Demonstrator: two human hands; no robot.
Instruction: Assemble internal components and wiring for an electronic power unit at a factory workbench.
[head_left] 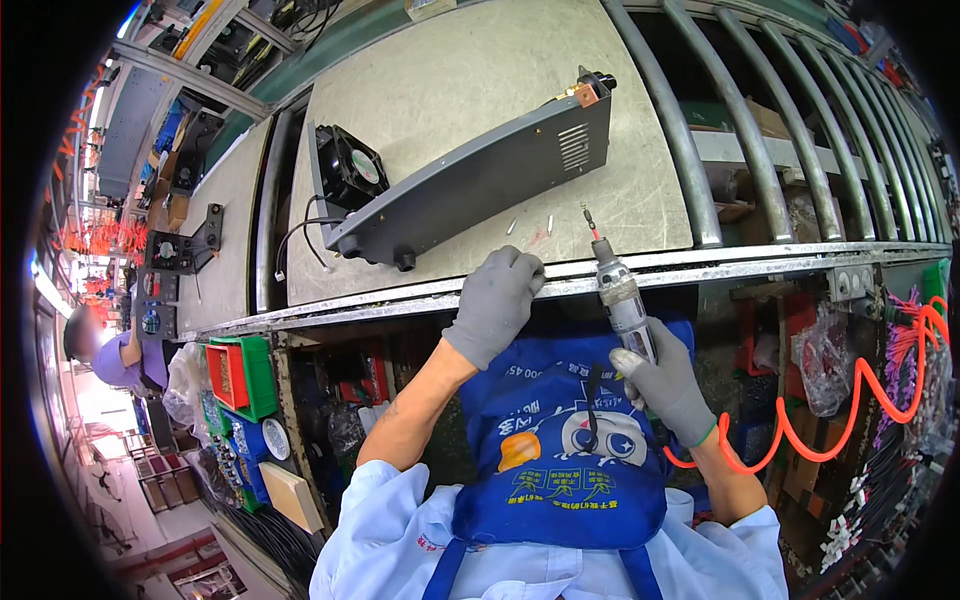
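Note:
My right hand (pixel 668 385), in a grey glove, is wrapped round a pneumatic screwdriver (pixel 622 298). Its bit points away from me, over the near edge of the pale work board (pixel 440 90). At that same edge, my left hand (pixel 496 302), also gloved, has its fingers curled together; whatever they may hold is hidden. Beyond both hands a dark grey metal housing (pixel 490 180) rests on the board. A black fan (pixel 350 170) stands upright at its left end, with loose wires (pixel 305 235) nearby. Two small pale pins (pixel 550 225) lie between the housing and me.
Metal rollers (pixel 690 130) run along the right, beyond a metal rail (pixel 750 257). An orange coiled air hose (pixel 850 410) hangs at the right. Red and green bins (pixel 240 375) stand lower left. Further left, a person in purple (pixel 125 360) is beside another board with black parts (pixel 185 250).

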